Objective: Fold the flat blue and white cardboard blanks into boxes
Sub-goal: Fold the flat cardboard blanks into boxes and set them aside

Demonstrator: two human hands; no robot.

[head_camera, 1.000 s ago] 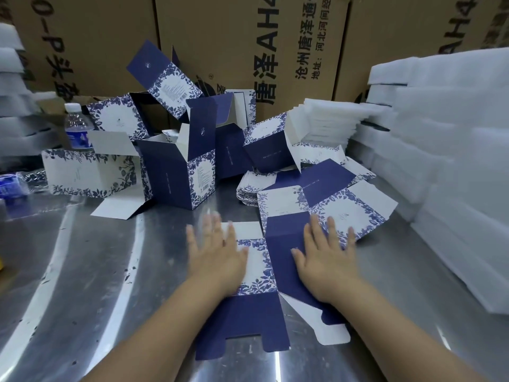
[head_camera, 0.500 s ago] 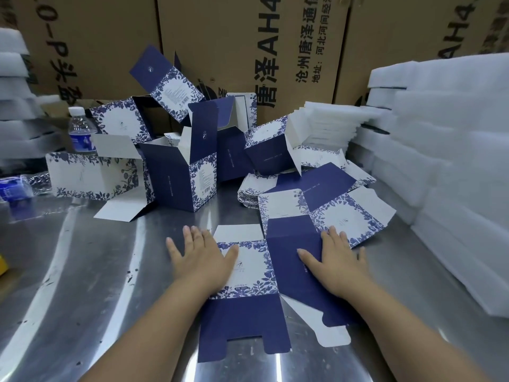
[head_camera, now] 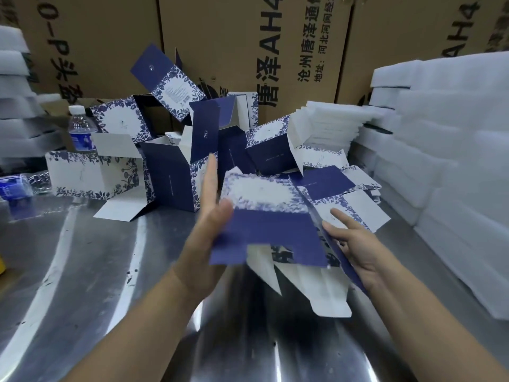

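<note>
A blue and white cardboard blank [head_camera: 268, 232] is lifted off the steel table [head_camera: 82, 271] and half opened into a tube, its white flaps hanging below. My left hand [head_camera: 205, 230] holds its left edge, thumb on the front panel and fingers straight up behind it. On the right side panel my right hand [head_camera: 358, 246] holds the blank, index finger stretched out. More flat blanks [head_camera: 355, 213] lie just beyond it. Several folded boxes [head_camera: 170, 177] with open lids are piled at the back.
Stacks of white foam sheets [head_camera: 454, 161] line the right side, with more white foam [head_camera: 13, 92] at far left. Large brown cartons [head_camera: 220, 51] form a wall behind. A water bottle [head_camera: 80, 130] stands at the back left.
Both hands pressed flat on the blank lying on the table; now they have raised it off the surface and its panels have swung apart.
</note>
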